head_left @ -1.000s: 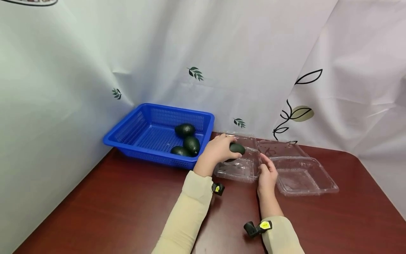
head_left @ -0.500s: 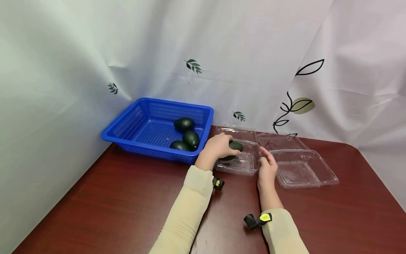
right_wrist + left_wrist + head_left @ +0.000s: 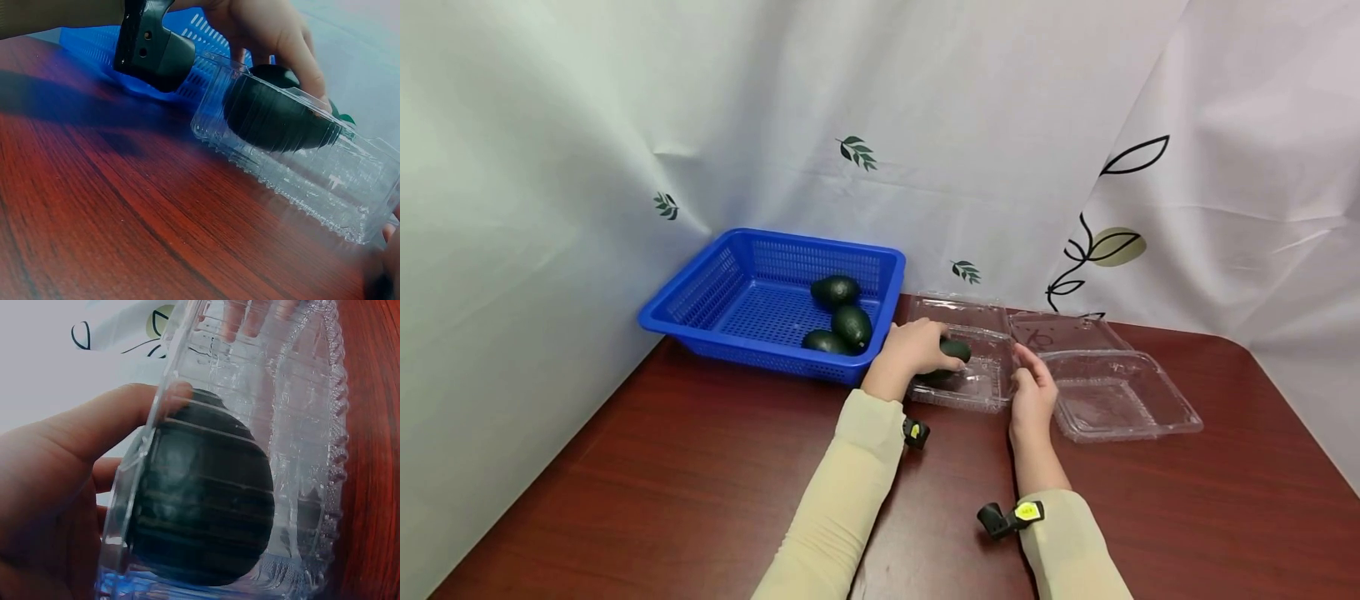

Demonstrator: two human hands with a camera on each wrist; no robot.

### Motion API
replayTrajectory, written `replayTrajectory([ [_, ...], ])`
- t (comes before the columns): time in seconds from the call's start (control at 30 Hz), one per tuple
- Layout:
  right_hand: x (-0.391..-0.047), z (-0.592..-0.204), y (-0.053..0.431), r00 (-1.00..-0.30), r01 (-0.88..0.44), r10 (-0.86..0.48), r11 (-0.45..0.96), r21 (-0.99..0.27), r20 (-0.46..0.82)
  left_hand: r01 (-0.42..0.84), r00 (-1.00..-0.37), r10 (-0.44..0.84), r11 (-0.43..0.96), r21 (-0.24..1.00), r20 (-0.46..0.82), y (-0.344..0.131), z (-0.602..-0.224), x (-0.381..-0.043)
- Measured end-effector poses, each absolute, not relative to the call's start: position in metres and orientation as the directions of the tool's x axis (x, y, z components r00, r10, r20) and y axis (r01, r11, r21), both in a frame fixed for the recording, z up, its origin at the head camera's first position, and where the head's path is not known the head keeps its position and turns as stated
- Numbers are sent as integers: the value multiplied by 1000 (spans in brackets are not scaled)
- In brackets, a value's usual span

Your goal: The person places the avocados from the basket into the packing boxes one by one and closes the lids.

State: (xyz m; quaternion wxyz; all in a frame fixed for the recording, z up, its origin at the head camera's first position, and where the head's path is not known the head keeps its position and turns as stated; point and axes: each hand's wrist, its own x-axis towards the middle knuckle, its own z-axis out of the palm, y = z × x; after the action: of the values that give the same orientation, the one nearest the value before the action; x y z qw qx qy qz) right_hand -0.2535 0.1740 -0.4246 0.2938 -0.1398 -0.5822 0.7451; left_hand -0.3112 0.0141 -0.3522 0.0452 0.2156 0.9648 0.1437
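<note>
A dark green avocado (image 3: 957, 351) is in my left hand (image 3: 917, 346), thumb and fingers around it, low inside an open clear plastic clamshell box (image 3: 981, 392). Through the box's ribbed wall the left wrist view shows the avocado (image 3: 206, 494) large, with the thumb at its upper end. My right hand (image 3: 1032, 408) rests against the outside of the box's right wall, fingers extended along it. In the right wrist view the avocado (image 3: 275, 119) sits near the box's left end, below the left hand (image 3: 275, 31).
A blue plastic basket (image 3: 700, 337) holding three avocados (image 3: 852, 325) stands left of the box. To the right lies a second open clear clamshell box (image 3: 1120, 408). Behind the reddish-brown table (image 3: 700, 475) hangs a white curtain (image 3: 760, 108) with leaf prints.
My left hand has lowered the avocado slightly into the clear box, moving it a little leftward. My right hand has stayed at the box's right wall. The head view has shifted slightly.
</note>
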Motion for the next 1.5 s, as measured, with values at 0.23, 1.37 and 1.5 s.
replayTrajectory([
  [0.23,-254,-423,174,-785,-270,605,-145,-952,131,402,-903,428,870,285,-32,14,-353,-311],
  [1.37,-253,-425,173,-784,-270,607,-140,-953,133,367,-902,413,887,279,-127,19,-360,-310],
  [1.5,-253,-425,173,-786,-261,605,-138,-955,127,386,-893,431,881,275,-129,18,-360,-311],
])
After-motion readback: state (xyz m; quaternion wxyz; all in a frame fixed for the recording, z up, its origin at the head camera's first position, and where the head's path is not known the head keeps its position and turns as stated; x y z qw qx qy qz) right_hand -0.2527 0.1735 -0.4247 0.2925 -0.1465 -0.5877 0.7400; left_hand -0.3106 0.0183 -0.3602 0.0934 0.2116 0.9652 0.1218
